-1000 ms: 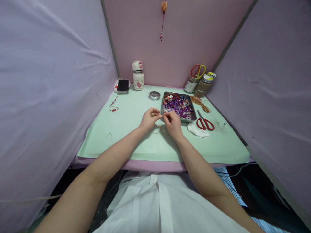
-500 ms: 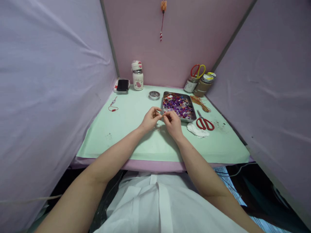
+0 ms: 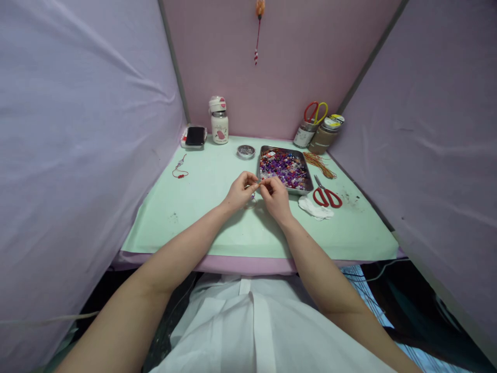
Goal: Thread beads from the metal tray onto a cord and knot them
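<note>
My left hand [image 3: 241, 190] and my right hand [image 3: 274, 198] meet fingertip to fingertip over the table, just in front of the bead tray [image 3: 286, 192]. Both are closed in a pinch on a thin cord [image 3: 250, 207], whose loop hangs below the fingers. A small purplish bead [image 3: 252, 196] shows on the cord under my left hand. What lies right between the fingertips is too small to make out. The metal tray holds a mix of purple, red, orange and clear beads.
Red-handled scissors [image 3: 327, 198] and a crumpled white cloth [image 3: 315, 208] lie right of my right hand. Behind are orange cords [image 3: 320, 165], jars [image 3: 325, 137], a small round container [image 3: 246, 152], a bottle [image 3: 219, 127] and a phone [image 3: 195, 136]. A beaded red cord [image 3: 180, 171] lies left.
My fingers have shifted very slightly at the pinch, and the purplish bead now shows below my left hand. The whole view has moved a touch.
</note>
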`<state>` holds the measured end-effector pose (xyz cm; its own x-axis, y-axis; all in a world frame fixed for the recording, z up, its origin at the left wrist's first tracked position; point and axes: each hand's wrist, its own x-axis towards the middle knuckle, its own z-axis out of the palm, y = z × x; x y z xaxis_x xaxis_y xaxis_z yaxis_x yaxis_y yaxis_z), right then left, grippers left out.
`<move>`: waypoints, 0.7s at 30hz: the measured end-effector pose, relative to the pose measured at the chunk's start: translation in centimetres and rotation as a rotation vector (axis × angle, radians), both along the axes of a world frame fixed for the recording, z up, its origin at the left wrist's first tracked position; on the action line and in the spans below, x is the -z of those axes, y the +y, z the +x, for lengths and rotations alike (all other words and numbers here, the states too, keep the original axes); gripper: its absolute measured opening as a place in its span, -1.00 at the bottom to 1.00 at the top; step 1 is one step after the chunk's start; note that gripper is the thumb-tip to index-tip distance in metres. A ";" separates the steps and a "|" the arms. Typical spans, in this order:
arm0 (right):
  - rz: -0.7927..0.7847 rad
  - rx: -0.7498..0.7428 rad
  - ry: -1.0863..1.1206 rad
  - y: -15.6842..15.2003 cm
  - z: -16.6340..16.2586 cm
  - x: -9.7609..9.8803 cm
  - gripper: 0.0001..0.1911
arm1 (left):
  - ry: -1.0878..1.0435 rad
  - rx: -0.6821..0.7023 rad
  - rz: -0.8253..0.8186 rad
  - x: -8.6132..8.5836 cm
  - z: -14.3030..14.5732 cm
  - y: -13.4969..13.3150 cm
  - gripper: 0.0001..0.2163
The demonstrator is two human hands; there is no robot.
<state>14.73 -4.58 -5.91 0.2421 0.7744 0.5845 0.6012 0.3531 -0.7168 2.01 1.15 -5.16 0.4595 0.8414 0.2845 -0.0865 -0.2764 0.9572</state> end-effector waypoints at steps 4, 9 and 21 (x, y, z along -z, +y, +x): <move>-0.013 0.001 -0.006 0.0 0.0 0.1 -0.91 | 0.012 0.015 -0.020 -0.2 0.2 -0.1 -0.88; -0.006 -0.013 -0.015 0.1 -0.1 0.2 -0.91 | 0.027 0.034 -0.043 -0.3 0.2 -0.2 -0.87; -0.001 0.007 -0.014 0.2 0.1 0.3 -0.91 | 0.013 -0.018 -0.185 -0.5 0.2 0.1 -0.83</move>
